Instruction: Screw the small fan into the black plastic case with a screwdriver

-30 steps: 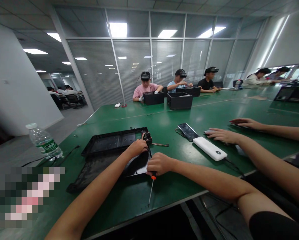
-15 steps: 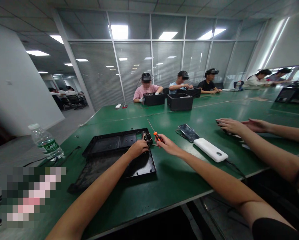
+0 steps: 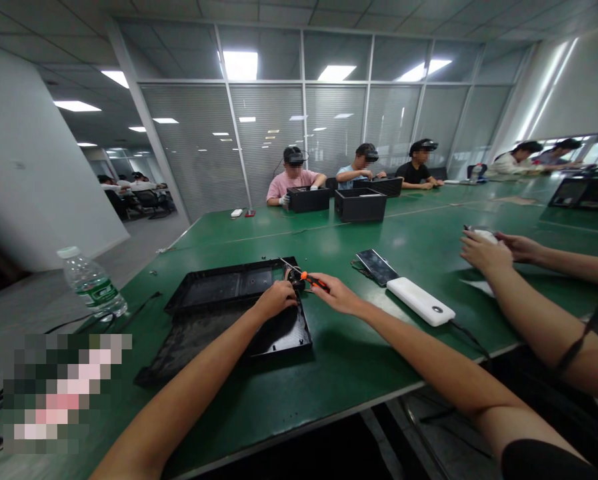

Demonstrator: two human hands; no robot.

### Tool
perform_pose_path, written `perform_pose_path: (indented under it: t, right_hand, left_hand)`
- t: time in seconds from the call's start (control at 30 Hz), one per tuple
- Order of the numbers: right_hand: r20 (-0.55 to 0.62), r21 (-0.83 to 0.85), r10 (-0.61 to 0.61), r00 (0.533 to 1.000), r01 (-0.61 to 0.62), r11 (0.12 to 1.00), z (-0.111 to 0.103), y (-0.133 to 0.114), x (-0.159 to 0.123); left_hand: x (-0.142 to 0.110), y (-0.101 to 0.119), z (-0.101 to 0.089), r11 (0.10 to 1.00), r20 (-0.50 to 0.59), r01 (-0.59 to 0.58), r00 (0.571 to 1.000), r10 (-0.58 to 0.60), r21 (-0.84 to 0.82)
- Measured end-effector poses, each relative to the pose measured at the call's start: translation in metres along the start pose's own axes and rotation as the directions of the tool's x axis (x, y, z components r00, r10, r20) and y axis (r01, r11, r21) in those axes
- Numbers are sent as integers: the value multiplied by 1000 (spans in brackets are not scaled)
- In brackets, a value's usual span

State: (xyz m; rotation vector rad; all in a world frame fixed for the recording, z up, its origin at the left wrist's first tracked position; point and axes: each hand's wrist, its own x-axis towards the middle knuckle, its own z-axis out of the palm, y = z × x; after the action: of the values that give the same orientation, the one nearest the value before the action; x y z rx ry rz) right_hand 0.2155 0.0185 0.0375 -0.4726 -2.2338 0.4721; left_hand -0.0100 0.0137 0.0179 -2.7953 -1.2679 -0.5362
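A black plastic case (image 3: 213, 333) lies opened out on the green table, two shallow halves side by side. My left hand (image 3: 277, 299) rests over its right part, fingers curled together beside a dark part with wires (image 3: 295, 273); whatever the fingertips pinch is hidden. In my right hand (image 3: 339, 295), closed round the handle, is a screwdriver (image 3: 315, 280) with an orange and black grip. Its thin shaft points up and left, over the wired part at the case's corner. Whether the tip touches anything, I cannot tell.
Right of my hands lie a phone (image 3: 377, 267) and a white power bank (image 3: 421, 301) with a cable. A water bottle (image 3: 93, 283) stands at the left edge. A neighbour's hands (image 3: 493, 252) hold a whitish object. Across the table, people work at black boxes (image 3: 361, 205).
The screwdriver has swung left, its shaft now over the case corner. My left hand stays nearly in place. The neighbour's hands have risen and moved right.
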Motion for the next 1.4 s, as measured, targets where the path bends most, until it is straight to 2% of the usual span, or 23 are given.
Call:
perform_pose_path:
  t: [0.1, 0.2, 0.37, 0.67, 0.8, 0.87, 1.0, 1.07, 1.2, 1.3, 1.4]
  right_hand:
    - [4, -27, -8, 1000, 8, 1000, 2, 2, -1]
    - [4, -53, -25, 1000, 25, 998, 3, 1, -1]
    - [80, -113, -74, 994, 83, 990, 0, -1, 1]
    - [98, -153, -4, 995, 19, 988, -8, 8, 2]
    - [155, -147, 0, 988, 23, 989, -12, 10, 2]
    - [161, -105, 46, 986, -30, 994, -19, 14, 2]
    - [98, 38, 206, 974, -210, 977, -41, 21, 1]
    - [63, 47, 254, 965, -257, 965, -51, 21, 1]
    - [-22, -2, 262, 965, -262, 965, -56, 17, 3]
    - [-88, 0, 256, 963, -257, 966, -49, 14, 4]
    - [-103, -9, 245, 964, -247, 969, -42, 12, 4]
  left_hand:
    - [0, 2, -1, 998, -22, 19, 1000, -18, 54]
    - [0, 7, -3, 990, 11, 34, 999, -35, 139]
    - [-1, 13, -4, 976, 86, -40, 996, 22, 212]
    - [-8, 16, -6, 939, 106, -155, 986, 128, 307]
    - [-12, 14, -7, 950, 104, -139, 988, 114, 278]
    - [-12, 13, -6, 960, 91, -108, 992, 87, 260]
    - [-11, 10, -4, 982, 50, -49, 998, 41, 182]
    - [-10, 8, -3, 986, 47, -39, 998, 32, 161]
    - [-9, 7, -1, 979, 63, -45, 997, 33, 200]
    - [-9, 6, -1, 970, 63, -53, 997, 39, 237]
    - [-8, 6, -1, 963, 63, -61, 997, 46, 262]
